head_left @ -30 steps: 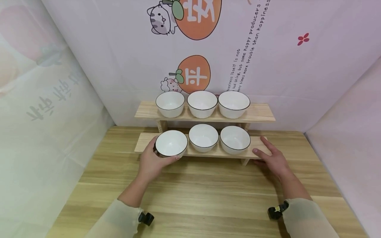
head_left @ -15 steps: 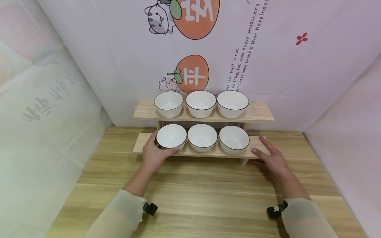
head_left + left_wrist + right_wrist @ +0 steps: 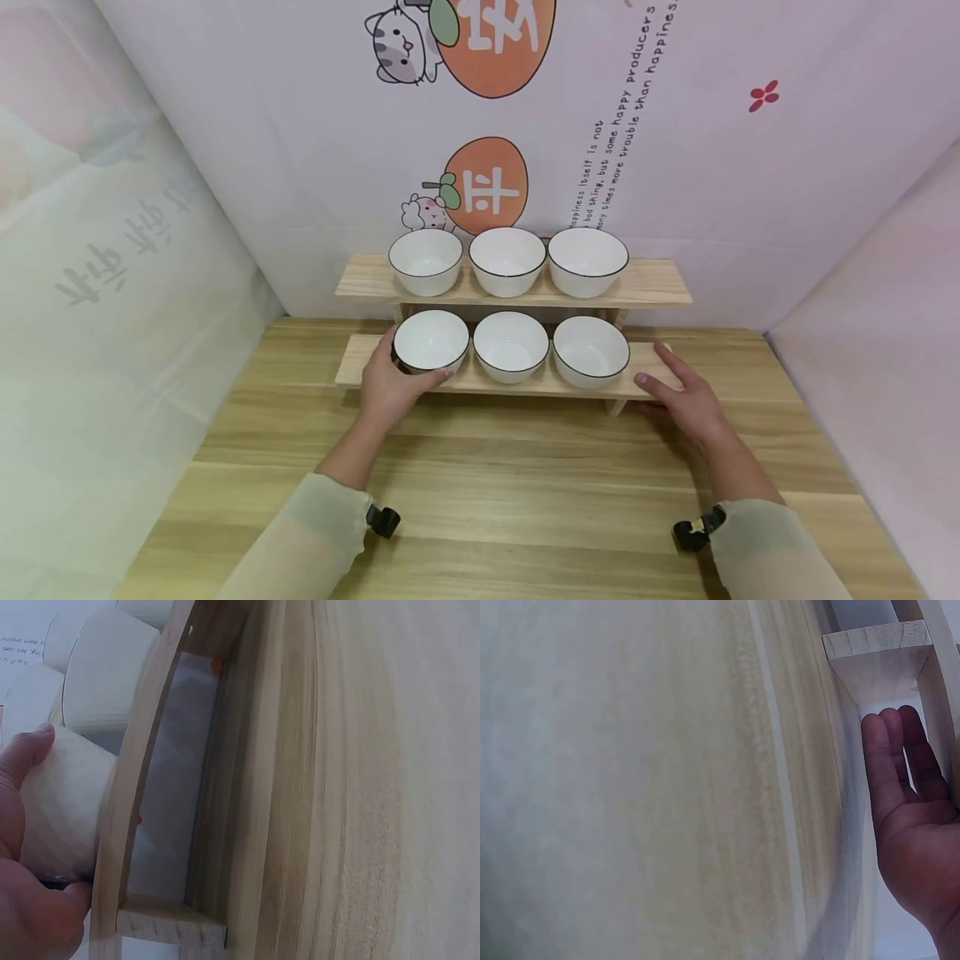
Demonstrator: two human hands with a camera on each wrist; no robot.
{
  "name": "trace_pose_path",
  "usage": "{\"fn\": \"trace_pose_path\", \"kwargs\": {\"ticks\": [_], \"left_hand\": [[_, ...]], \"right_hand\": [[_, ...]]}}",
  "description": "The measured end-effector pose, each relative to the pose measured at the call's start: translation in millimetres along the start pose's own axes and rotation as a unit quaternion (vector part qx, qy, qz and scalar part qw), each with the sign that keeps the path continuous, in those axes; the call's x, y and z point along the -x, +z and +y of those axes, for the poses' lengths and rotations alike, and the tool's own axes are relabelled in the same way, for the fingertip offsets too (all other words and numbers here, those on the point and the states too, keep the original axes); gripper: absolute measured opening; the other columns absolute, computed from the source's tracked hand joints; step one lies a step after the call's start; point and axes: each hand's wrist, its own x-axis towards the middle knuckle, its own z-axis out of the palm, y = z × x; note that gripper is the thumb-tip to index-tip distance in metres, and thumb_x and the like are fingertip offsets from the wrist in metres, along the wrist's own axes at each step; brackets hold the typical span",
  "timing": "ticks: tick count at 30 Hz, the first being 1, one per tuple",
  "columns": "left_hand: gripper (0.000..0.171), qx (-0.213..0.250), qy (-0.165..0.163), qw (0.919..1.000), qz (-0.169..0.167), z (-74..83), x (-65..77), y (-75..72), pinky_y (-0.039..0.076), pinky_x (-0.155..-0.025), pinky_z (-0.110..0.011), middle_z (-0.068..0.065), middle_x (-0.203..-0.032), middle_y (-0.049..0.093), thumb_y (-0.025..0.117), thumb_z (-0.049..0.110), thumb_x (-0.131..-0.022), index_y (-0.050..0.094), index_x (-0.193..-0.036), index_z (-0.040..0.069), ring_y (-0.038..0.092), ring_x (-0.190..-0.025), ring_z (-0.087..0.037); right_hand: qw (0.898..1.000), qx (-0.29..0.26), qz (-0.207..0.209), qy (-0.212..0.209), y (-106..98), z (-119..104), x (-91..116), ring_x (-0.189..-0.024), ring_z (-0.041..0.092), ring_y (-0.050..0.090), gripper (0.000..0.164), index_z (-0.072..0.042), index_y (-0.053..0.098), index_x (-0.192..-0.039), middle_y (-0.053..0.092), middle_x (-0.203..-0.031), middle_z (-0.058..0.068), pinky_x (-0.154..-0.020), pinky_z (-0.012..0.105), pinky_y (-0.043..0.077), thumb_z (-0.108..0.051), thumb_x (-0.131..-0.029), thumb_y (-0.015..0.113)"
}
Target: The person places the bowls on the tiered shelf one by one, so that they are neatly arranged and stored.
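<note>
In the head view my left hand (image 3: 392, 387) grips a white bowl (image 3: 431, 342) with a thin dark rim, thumb along its near side. This bowl is at the left of the lower board of a two-tier wooden rack (image 3: 647, 358). The left wrist view shows the bowl's base (image 3: 64, 802) at the board, fingers and thumb around its side. My right hand (image 3: 686, 404) holds the right end of the lower board, thumb and index finger at the top. In the right wrist view, three of its fingers (image 3: 885, 761) extend straight beneath the board.
A middle bowl (image 3: 511, 346) and a right bowl (image 3: 592, 352) share the lower board. Three more bowls stand on the upper board, among them the centre one (image 3: 508, 262). The rack stands on a wood-grain table (image 3: 525, 492) against a printed backdrop (image 3: 300, 125).
My left hand has moved the bowl forward, away from me, bringing it level with the two beside it; in the last half second it barely shifted. My right hand stays on the rack.
</note>
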Motion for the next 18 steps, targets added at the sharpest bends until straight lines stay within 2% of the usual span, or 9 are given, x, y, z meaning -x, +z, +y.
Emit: {"fn": "trace_pose_path", "kwargs": {"ticks": [4, 7, 11, 14, 18], "left_hand": [[0.119, 0.0, 0.005, 1.0, -0.005, -0.6, -1.1, 2.4, 0.037, -0.115, -0.054, -0.006, -0.155, 0.049, 0.098, 0.055, -0.063, 0.04, -0.159, 0.017, 0.046, -0.141, -0.028], [0.122, -0.003, 0.005, 0.9999, -0.009, -0.3, -1.1, 3.3, 0.036, -0.116, -0.055, -0.007, -0.157, 0.047, 0.097, 0.056, -0.063, 0.037, -0.161, 0.017, 0.045, -0.143, -0.03], [0.128, -0.011, 0.005, 0.9997, -0.023, -0.5, -2.1, 3.6, 0.035, -0.118, -0.053, -0.011, -0.162, 0.04, 0.097, 0.055, -0.064, 0.028, -0.164, 0.014, 0.04, -0.147, -0.031], [0.131, 0.006, 0.004, 0.9993, -0.037, -1.1, -3.5, 1.8, 0.034, -0.121, -0.045, -0.013, -0.166, 0.033, 0.098, 0.049, -0.066, 0.022, -0.166, 0.01, 0.034, -0.151, -0.028], [0.134, 0.036, -0.003, 0.9982, -0.048, -4.4, -3.6, -6.3, 0.029, -0.122, -0.033, -0.014, -0.167, 0.031, 0.101, 0.039, -0.066, 0.017, -0.166, 0.006, 0.03, -0.153, -0.024]], "right_hand": [[1.0, 0.005, 0.004, 0.0, -2.8, -1.0, 1.0, -0.134, 0.039, 0.053, 0.095, -0.041, 0.011, -0.166, 0.006, -0.172, 0.017, -0.114, 0.053, 0.039, -0.062, -0.093, 0.068], [1.0, 0.006, 0.006, 0.0, -4.8, -1.0, 0.3, -0.144, 0.042, 0.04, 0.095, -0.042, 0.011, -0.166, 0.004, -0.173, 0.015, -0.118, 0.058, 0.032, -0.063, -0.093, 0.069], [1.0, 0.004, 0.008, 0.002, -7.3, -0.3, 0.1, -0.151, 0.046, 0.025, 0.096, -0.042, 0.011, -0.166, 0.005, -0.172, 0.019, -0.119, 0.063, 0.024, -0.063, -0.093, 0.069], [1.0, 0.014, 0.011, 0.003, -9.3, -0.2, 1.7, -0.152, 0.048, 0.022, 0.094, -0.041, 0.011, -0.166, 0.006, -0.172, 0.021, -0.12, 0.065, 0.022, -0.063, -0.094, 0.067], [0.999, 0.047, 0.016, 0.0, -12.8, 0.5, 6.8, -0.152, 0.049, 0.02, 0.09, -0.041, 0.011, -0.166, 0.008, -0.171, 0.022, -0.12, 0.066, 0.021, -0.066, -0.096, 0.062]]}}
